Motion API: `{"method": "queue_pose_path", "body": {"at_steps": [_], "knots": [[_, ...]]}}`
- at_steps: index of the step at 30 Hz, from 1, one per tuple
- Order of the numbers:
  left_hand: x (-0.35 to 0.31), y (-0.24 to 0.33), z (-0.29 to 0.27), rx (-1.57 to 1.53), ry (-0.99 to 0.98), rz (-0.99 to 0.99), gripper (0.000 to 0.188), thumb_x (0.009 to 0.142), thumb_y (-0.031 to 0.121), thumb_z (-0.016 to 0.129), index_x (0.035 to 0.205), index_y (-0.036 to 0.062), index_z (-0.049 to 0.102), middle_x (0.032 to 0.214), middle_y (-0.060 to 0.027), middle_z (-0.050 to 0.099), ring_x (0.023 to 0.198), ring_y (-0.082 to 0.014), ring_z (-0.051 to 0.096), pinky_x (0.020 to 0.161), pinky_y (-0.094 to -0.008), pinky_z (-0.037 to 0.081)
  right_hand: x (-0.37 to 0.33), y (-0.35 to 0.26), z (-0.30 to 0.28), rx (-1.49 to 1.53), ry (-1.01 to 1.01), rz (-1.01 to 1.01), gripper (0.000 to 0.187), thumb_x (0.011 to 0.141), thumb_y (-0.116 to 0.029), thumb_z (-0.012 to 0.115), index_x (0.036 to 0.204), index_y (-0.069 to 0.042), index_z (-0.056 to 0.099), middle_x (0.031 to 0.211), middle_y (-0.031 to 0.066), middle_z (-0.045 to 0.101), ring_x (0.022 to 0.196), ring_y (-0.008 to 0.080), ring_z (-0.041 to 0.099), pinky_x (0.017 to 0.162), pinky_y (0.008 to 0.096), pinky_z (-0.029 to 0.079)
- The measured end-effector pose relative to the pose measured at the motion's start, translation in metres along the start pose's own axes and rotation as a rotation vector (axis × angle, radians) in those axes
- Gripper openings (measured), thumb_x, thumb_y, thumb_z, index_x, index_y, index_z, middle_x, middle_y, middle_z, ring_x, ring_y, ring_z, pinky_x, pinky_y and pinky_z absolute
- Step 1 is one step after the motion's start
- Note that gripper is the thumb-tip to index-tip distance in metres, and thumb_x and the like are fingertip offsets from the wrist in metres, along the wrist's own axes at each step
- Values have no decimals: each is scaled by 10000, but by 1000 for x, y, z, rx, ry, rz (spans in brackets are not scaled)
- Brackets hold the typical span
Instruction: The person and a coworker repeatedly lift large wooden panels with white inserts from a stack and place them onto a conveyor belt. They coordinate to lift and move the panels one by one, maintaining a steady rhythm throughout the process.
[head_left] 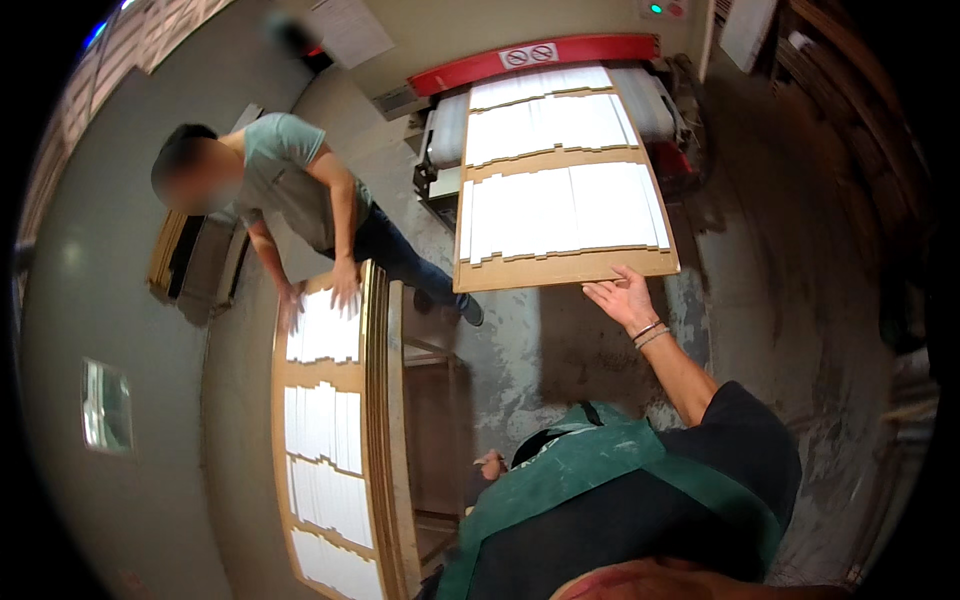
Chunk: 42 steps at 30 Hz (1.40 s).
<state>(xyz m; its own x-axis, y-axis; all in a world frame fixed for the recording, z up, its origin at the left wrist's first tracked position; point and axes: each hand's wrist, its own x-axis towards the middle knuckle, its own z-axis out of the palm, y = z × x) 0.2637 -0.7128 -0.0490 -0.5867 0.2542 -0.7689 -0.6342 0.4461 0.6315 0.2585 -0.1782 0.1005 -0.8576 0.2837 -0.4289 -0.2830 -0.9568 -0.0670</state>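
Note:
My right hand (622, 300) grips the near edge of a large brown board (560, 277), its thumb at the top face and its fingers along the edge. White sheet-like pieces (565, 212) with stepped edges lie on the board in rows. The board's far end rests on the machine (645, 105) with a red crossbar. Close to my body, at the left side of my green apron (560, 470), my left hand (490, 465) shows only in small part. It touches no board, and how its fingers are held is unclear.
A co-worker (300, 180) stands at left, both hands on white pieces atop a stack of similar boards (275, 430). That stack sits on a frame stand (400, 430) to my left. More boards (168, 255) lean by the grey wall (120, 330). Dark shelving (850, 80) stands far right.

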Motion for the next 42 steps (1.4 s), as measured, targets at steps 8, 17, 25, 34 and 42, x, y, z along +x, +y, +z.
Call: {"method": "queue_pose_path", "body": {"at_steps": [8,17,25,34,42], "knots": [[-9,-32,32,197,212,16,451,941,404,420,898,5,625,744,-126,640,679,-235,615,634,-379,487,24,-25,-10,-29,40,-41,563,821,-153,589,1187,104,248,1364,331,244,1273,464,308,992,518,401],[-25,-38,50,207,289,71,424,929,374,447,778,29,643,653,-91,618,621,-220,588,594,-354,461,72,-54,-12,-37,-5,-58,619,834,-153,569,1218,135,179,1394,337,192,1286,468,291,989,533,401],[-18,-98,36,158,264,31,454,932,387,443,801,16,668,629,-74,611,560,-182,563,529,-366,444,99,-66,2,-82,71,-67,696,824,-167,577,1278,119,134,1429,293,191,1307,449,274,1006,536,382],[-114,-26,116,150,361,74,448,855,399,491,686,-2,595,593,-122,569,620,-211,570,603,-345,426,141,-136,-15,-140,-4,14,578,830,-164,586,1235,163,334,1319,311,380,1229,446,389,1034,518,365],[-156,-25,157,56,441,97,396,867,361,496,701,13,584,608,-56,555,621,-163,518,613,-315,408,157,-205,-2,-217,21,43,561,862,-107,544,1281,160,282,1337,316,364,1251,455,377,979,540,417]]}}
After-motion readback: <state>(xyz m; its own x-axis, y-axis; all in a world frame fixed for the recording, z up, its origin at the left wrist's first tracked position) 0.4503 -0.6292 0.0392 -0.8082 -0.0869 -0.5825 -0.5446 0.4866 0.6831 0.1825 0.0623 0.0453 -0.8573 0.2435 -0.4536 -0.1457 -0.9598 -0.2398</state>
